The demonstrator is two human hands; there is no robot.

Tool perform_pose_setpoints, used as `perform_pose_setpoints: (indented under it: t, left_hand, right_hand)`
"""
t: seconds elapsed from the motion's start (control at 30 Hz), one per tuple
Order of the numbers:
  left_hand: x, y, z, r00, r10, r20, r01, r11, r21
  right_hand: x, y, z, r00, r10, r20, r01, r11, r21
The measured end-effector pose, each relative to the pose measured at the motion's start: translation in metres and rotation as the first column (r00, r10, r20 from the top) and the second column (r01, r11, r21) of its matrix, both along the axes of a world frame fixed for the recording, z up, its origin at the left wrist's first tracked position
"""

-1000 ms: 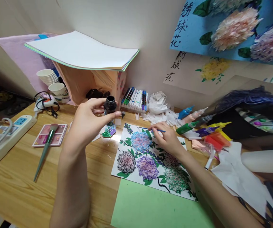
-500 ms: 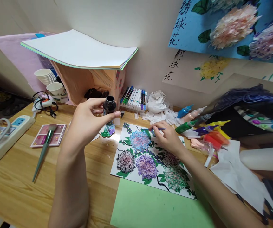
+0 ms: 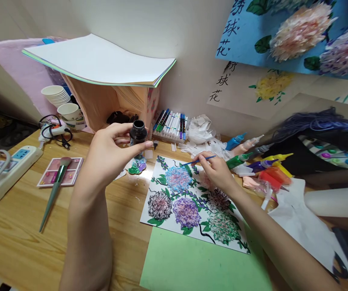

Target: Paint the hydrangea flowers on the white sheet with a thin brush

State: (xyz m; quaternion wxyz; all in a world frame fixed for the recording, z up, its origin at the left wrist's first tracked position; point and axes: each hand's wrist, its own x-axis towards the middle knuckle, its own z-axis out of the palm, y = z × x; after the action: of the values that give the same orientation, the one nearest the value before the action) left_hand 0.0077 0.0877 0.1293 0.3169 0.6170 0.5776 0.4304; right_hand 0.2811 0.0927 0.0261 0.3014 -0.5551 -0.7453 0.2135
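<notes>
My left hand (image 3: 117,147) holds a small open black bottle (image 3: 138,131) upright above the table, left of the painting. Between the fingers of my right hand (image 3: 211,165) is a thin blue brush (image 3: 196,161), its tip pointing left, close to the top edge of the white painted sheet (image 3: 149,208). Blue, purple, black and green textured flowers with leaves cover that sheet. Under its lower edge lies a green sheet (image 3: 198,264). A palette with green and purple paint (image 3: 136,166) sits below the bottle.
A power strip (image 3: 10,178) and a large makeup brush (image 3: 54,194) on a pink palette are at the left. Behind stand a marker tray (image 3: 170,125), crumpled tissue (image 3: 201,129) and a paper-topped box (image 3: 101,60). Paint tubes (image 3: 239,160) and white paper (image 3: 295,218) lie right.
My right hand has lifted and tilted slightly, so the brush slants more, its tip lower left. The bottle is still in my left hand, and the view has shifted slightly.
</notes>
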Motion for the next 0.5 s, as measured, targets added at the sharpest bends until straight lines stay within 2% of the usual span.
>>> perform_pose_setpoints:
  t: [0.5]
  left_hand:
    - [-0.0004, -0.003, 0.002, 0.999, -0.016, -0.031, 0.016, 1.0, -0.005]
  right_hand:
    - [0.0036, 0.0063, 0.0071, 0.999, -0.051, 0.014, 0.051, 0.997, -0.064]
